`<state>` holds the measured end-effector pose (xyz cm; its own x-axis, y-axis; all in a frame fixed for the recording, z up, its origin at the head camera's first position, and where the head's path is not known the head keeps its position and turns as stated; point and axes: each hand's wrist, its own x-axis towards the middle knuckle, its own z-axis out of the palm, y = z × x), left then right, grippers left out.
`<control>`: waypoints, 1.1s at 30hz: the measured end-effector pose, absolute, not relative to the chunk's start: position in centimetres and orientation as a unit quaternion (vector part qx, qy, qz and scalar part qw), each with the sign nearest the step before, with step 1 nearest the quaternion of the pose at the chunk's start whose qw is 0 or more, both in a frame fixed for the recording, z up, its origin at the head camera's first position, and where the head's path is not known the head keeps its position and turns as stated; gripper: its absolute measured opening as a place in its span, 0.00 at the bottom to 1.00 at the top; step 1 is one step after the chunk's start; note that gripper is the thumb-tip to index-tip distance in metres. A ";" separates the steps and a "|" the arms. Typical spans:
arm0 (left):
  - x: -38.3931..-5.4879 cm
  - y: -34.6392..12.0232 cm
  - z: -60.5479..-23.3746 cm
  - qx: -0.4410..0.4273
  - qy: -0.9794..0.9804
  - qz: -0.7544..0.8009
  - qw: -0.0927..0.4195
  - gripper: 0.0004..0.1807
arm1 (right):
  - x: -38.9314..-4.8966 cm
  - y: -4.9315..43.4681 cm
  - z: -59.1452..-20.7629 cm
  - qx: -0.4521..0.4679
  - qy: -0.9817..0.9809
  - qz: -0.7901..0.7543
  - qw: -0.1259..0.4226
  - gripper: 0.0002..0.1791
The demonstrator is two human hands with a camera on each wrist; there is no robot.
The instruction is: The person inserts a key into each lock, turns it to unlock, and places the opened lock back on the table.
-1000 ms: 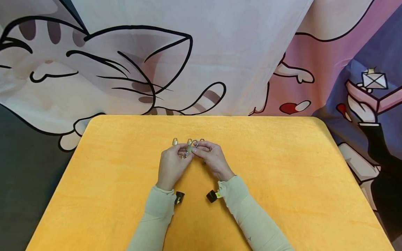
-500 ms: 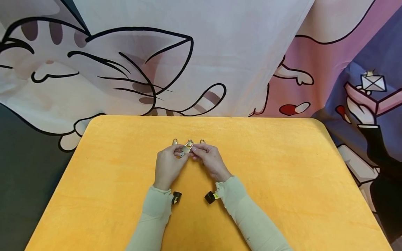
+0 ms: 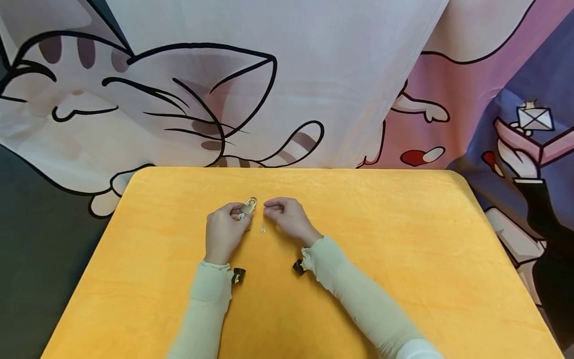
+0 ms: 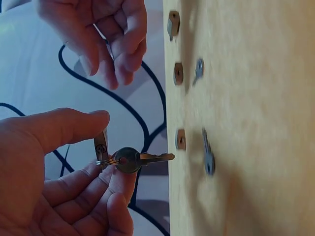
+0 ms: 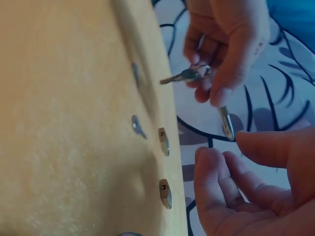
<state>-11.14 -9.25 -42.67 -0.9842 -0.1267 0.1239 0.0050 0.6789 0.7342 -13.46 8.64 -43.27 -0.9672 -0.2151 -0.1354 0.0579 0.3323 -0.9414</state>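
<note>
A small brass padlock [image 3: 247,207] is pinched between the thumb and fingers of my left hand [image 3: 224,232], its shackle pointing up and right. From a ring on it hangs a key [image 4: 129,160], plain in the left wrist view. My right hand [image 3: 289,218] is just to the right with relaxed fingers, holding nothing. In the right wrist view its thumb tip comes close to the padlock's shackle [image 5: 228,127]. Beyond the hands, more padlocks [image 4: 180,139] stand in a row on the table, hidden behind the hands in the head view.
Loose keys lie on the yellow table [image 3: 381,224], one key [image 3: 263,229] between the hands and another key [image 4: 209,158] nearer the left hand. Part of a thin metal ring [image 5: 130,234] shows at the right wrist view's lower edge. A cartoon-printed cloth [image 3: 336,89] hangs behind the table.
My right fingers have let go of the padlock's shackle and come apart from it. My left hand has carried the padlock left. The shackle, swung out earlier, now lines up with the body.
</note>
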 end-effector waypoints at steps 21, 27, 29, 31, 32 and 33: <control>-13.5 -13.0 -43.2 0.082 -0.934 -0.338 0.088 0.15 | -17.0 5.7 -41.9 -0.164 0.915 -0.347 0.124 0.16; -14.2 -13.9 -43.5 0.091 -0.942 -0.313 0.078 0.15 | -17.7 5.1 -42.0 -0.181 0.923 -0.318 0.118 0.17; -14.5 -14.0 -43.5 0.094 -0.944 -0.309 0.073 0.15 | -18.0 5.0 -42.1 -0.183 0.923 -0.316 0.122 0.17; -14.6 -14.1 -43.7 0.098 -0.945 -0.305 0.066 0.15 | -18.3 4.9 -42.2 -0.183 0.925 -0.310 0.125 0.17; -14.7 -14.2 -43.7 0.100 -0.946 -0.303 0.062 0.15 | -18.4 4.9 -42.2 -0.182 0.926 -0.307 0.126 0.17; -14.7 -14.2 -43.8 0.101 -0.947 -0.300 0.059 0.15 | -18.5 4.8 -42.3 -0.180 0.927 -0.304 0.126 0.17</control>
<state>-14.71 -14.21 -43.75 -0.9727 -0.2264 0.0517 -0.1553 0.7996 0.5802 -18.55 4.83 -42.29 -0.9032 -0.4108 -0.1240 -0.2576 0.7502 -0.6090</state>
